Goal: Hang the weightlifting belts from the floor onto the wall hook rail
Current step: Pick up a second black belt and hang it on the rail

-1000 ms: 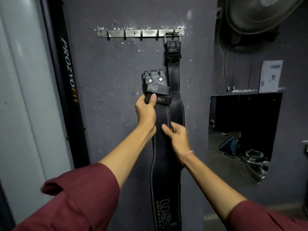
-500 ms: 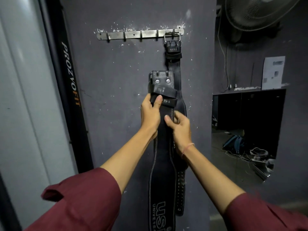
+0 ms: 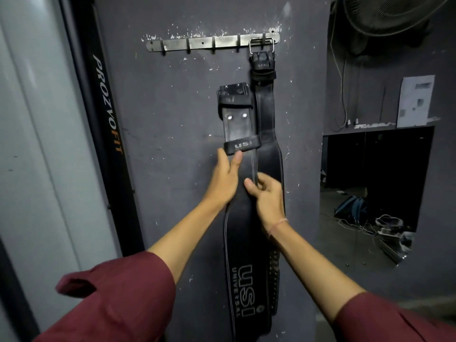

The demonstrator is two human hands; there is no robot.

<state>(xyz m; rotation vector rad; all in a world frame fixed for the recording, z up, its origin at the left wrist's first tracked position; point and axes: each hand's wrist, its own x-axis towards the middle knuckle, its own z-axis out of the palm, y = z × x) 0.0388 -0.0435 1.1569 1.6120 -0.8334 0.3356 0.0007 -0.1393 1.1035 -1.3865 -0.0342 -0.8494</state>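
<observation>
A metal hook rail point(image 3: 204, 44) is fixed high on the dark wall. One black leather belt point(image 3: 266, 102) hangs by its buckle from the rail's rightmost hook. A second black belt point(image 3: 240, 243), printed USI UNIVERSAL, is held upright against the wall just left of it, its buckle end point(image 3: 234, 95) well below the rail. My left hand point(image 3: 225, 178) holds this belt's left edge just under its USI loop. My right hand point(image 3: 267, 193) pinches its right edge a little lower.
Several hooks on the rail left of the hung belt are bare. A black upright marked PROZVOFIT point(image 3: 107, 107) stands at the left. At the right a wall opening point(image 3: 377, 183) shows a floor with a bag and cables. A fan point(image 3: 394, 13) hangs top right.
The held belt's buckle end has risen toward the rail and its strap has lengthened above the USI loop. Both hands stay on it.
</observation>
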